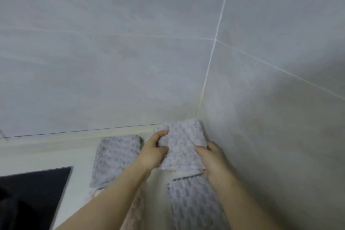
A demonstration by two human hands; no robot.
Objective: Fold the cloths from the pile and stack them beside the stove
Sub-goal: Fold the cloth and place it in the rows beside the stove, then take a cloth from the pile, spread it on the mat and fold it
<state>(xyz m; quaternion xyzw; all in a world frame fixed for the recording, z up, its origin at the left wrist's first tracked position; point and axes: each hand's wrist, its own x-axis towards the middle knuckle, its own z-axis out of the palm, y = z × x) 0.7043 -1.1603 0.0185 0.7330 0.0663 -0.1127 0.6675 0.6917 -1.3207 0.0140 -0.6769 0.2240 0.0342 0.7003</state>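
I hold a folded grey textured cloth (182,144) up near the wall corner. My left hand (155,150) pinches its left edge and my right hand (211,161) grips its lower right corner. Left of it, a folded grey cloth (115,158) lies flat on the pale counter (37,157), to the right of the black stove top (31,192). Below my hands lies the pile (188,203), with a grey cloth on top and a pinkish one under my left forearm.
Grey tiled walls meet in a corner (203,87) just behind the held cloth. The right wall stands close to my right arm. The stove top's edge runs along the lower left.
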